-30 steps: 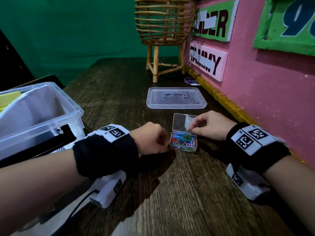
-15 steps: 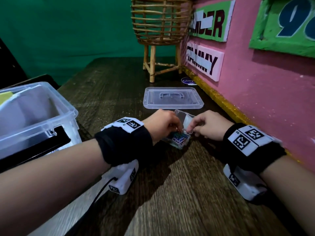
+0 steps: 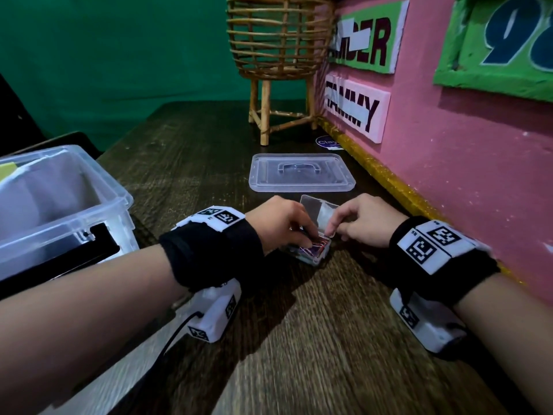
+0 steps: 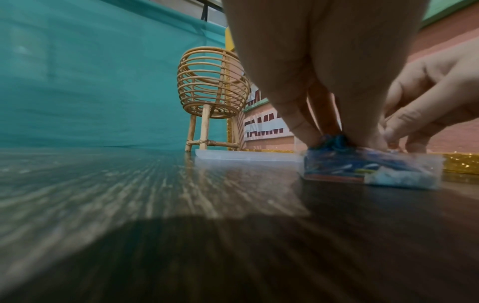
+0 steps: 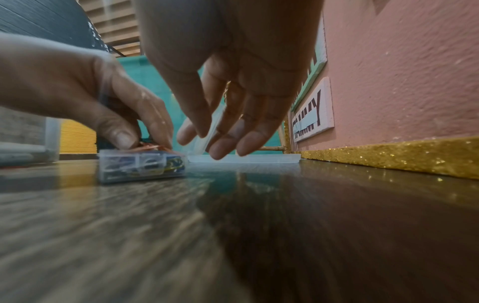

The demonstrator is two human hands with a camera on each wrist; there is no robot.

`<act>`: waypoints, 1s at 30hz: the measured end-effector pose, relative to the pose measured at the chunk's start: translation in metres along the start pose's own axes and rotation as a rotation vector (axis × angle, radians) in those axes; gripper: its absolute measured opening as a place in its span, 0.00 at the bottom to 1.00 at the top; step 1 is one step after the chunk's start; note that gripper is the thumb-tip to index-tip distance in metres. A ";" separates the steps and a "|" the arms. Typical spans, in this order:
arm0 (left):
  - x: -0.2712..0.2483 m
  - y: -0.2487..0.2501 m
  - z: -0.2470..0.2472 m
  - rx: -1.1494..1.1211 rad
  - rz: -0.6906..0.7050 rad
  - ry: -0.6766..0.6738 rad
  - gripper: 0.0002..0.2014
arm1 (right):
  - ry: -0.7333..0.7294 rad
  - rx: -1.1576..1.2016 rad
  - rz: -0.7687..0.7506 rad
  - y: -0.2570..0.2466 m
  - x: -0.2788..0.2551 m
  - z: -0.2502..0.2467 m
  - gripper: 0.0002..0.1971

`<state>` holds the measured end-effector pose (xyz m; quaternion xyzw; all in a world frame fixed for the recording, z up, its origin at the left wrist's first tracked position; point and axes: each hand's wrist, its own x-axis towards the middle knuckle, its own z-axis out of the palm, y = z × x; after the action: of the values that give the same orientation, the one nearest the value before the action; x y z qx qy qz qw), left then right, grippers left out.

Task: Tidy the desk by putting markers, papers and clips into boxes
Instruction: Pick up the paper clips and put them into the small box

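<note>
A small clear clip box [image 3: 317, 253] full of coloured paper clips [image 3: 318, 245] sits on the dark wooden desk [image 3: 314, 339], its hinged lid [image 3: 315, 212] standing up. My left hand [image 3: 306, 239] is over the box with thumb and fingertips bunched on the top clips. The left wrist view shows those fingertips [image 4: 305, 129] down in the clips [image 4: 333, 140] of the box [image 4: 373, 171]. My right hand [image 3: 332, 232] pinches the lid's near corner. In the right wrist view the right hand [image 5: 204, 143] holds the lid [image 5: 211, 127] beside the box [image 5: 141, 166].
A large clear storage box [image 3: 98, 205] holding papers stands at the left. Its flat clear lid [image 3: 302, 175] lies just behind the hands. A rattan basket on legs [image 3: 278, 55] stands at the back. The pink wall [image 3: 449, 181] with a gold strip [image 3: 398, 190] bounds the right.
My left hand moved from beside the clip box to over it, fingertips now on the clips. The box shifted and turned a little. The right hand kept hold of the lid.
</note>
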<state>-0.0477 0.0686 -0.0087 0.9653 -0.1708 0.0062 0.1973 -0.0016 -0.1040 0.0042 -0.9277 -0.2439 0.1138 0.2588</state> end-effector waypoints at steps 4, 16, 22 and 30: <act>0.001 0.004 -0.001 -0.006 0.026 0.010 0.12 | 0.005 -0.003 0.003 0.000 -0.001 -0.001 0.18; -0.008 0.001 -0.005 0.071 -0.209 0.117 0.11 | 0.033 0.018 -0.040 0.004 0.003 0.001 0.10; -0.005 0.003 -0.004 0.089 -0.163 0.058 0.09 | 0.080 0.066 -0.072 0.004 0.004 0.001 0.16; -0.004 0.004 -0.004 0.131 -0.207 0.276 0.16 | 0.150 0.164 -0.136 0.003 0.005 0.003 0.12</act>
<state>-0.0524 0.0682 -0.0037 0.9785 -0.0413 0.1296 0.1553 0.0026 -0.1025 -0.0003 -0.8906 -0.2758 0.0459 0.3586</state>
